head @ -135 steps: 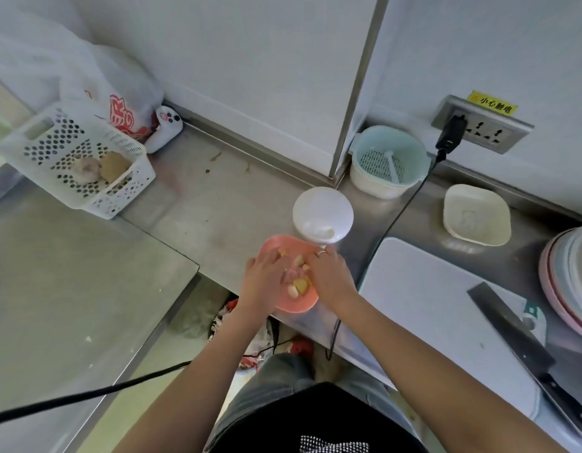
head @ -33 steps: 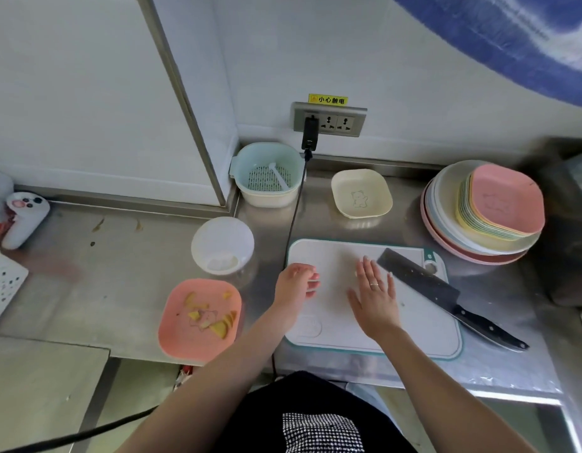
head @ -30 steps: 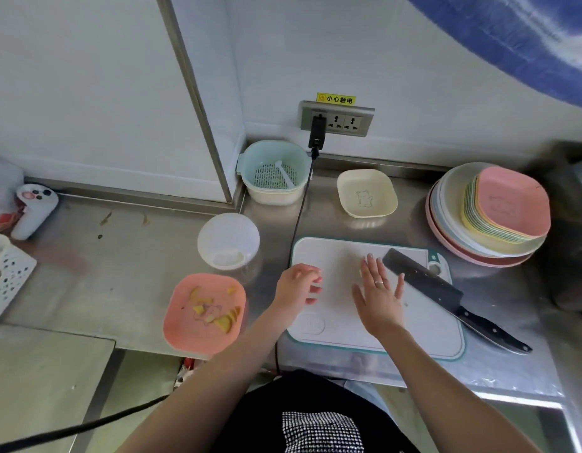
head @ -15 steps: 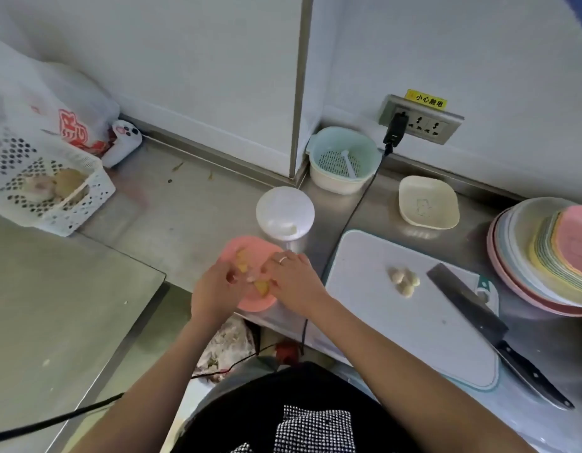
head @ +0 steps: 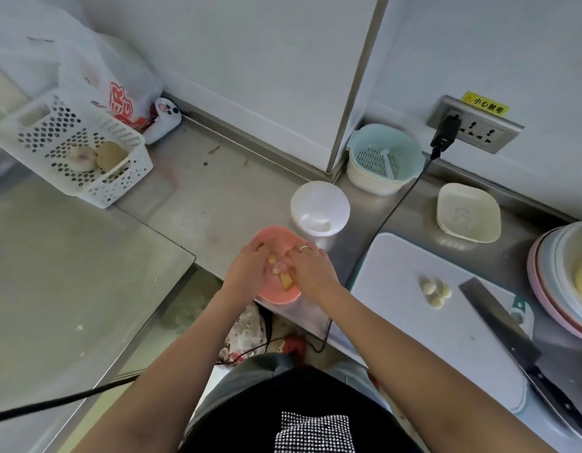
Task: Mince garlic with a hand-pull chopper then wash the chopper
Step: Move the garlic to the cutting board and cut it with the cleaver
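1. Chopper [head: 319, 207]: stands upright on the steel counter [head: 198, 204], lid on, just behind the pink plate [head: 276, 294]. Neither hand touches it.
2. Pink plate: sits at the counter's front edge and holds garlic pieces [head: 284, 278] with loose skins.
3. Left hand [head: 247, 269]: over the plate, fingers curled down into the pieces; whether it pinches one cannot be told.
4. Right hand [head: 311, 268]: over the plate beside the left hand, ring on one finger, fingers curled onto the garlic; the grip itself is hidden.
5. Peeled cloves [head: 434, 291]: lie in a small cluster on the white board [head: 414, 338], right of the plate.
6. Cleaver [head: 502, 325]: rests flat on the board's right edge, near the cloves.
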`<action>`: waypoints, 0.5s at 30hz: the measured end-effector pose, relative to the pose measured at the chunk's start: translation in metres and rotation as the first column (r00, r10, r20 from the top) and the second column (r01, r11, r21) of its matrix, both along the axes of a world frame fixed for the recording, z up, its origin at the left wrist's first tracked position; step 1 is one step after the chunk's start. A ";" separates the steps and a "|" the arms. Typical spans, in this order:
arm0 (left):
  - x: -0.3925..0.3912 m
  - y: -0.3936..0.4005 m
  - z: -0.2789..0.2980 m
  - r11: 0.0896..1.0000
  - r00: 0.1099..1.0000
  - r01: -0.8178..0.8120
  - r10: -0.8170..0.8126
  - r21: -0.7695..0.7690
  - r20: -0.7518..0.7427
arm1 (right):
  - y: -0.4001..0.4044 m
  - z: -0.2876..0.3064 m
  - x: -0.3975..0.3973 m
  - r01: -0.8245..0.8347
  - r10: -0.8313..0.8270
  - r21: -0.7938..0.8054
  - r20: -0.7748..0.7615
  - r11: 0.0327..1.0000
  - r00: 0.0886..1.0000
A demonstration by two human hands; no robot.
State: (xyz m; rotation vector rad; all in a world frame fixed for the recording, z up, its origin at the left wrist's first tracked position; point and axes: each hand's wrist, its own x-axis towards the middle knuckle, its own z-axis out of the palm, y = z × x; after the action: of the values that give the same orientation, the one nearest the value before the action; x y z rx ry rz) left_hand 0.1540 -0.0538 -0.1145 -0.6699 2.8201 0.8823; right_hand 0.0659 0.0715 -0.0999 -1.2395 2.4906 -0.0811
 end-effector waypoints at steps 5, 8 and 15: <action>-0.018 -0.012 -0.008 0.992 0.988 0.113 -0.107 -0.060 0.108 | -0.001 -0.004 0.009 0.007 -0.004 0.084 -0.039 0.996 0.999; -0.017 -0.012 -0.006 0.986 0.982 0.159 -0.153 -0.049 0.107 | -0.005 -0.009 0.014 0.042 -0.035 0.119 -0.059 0.992 0.998; -0.015 -0.011 -0.006 0.994 1.000 0.019 -0.017 -0.104 0.019 | 0.002 -0.005 0.015 -0.020 0.018 -0.029 -0.072 0.999 0.997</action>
State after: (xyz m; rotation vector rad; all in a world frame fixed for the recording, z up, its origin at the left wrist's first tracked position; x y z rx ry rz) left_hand 0.1389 -0.0644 -0.1205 -0.6604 2.8672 0.7268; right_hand 0.0811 0.0739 -0.1046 -1.2994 2.5467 -0.0710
